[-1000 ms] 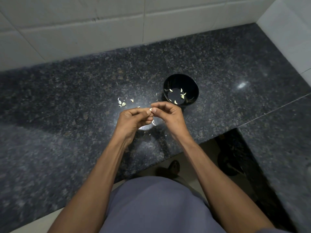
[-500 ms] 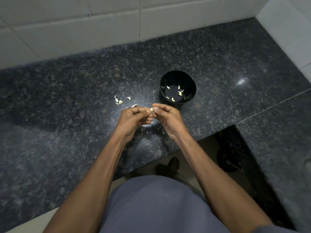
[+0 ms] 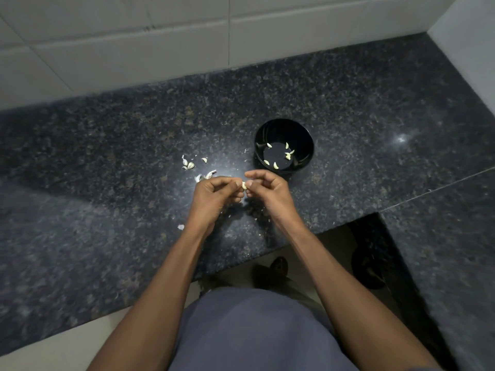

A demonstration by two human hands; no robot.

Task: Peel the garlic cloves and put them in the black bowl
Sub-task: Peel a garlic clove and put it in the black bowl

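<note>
A small pale garlic clove (image 3: 244, 185) is pinched between the fingertips of my left hand (image 3: 214, 195) and my right hand (image 3: 269, 192), just above the dark granite counter (image 3: 107, 183). Both hands are curled around it and touch each other at the fingertips. Just beyond my right hand stands the black bowl (image 3: 302, 140), round and upright, with several peeled cloves (image 3: 287, 156) on its bottom. Loose cloves and skins (image 3: 188, 164) lie on the counter left of the bowl, beyond my left hand.
A white tiled wall (image 3: 187, 49) runs along the back and the right side. The counter's front edge is stepped, with a second slab (image 3: 455, 223) coming forward on the right. A bit of skin (image 3: 181, 226) lies beside my left wrist. The floor shows below.
Both hands stay together on the clove with small finger shifts. The camera has tilted, so the bowl and hands sit slightly differently in view.
</note>
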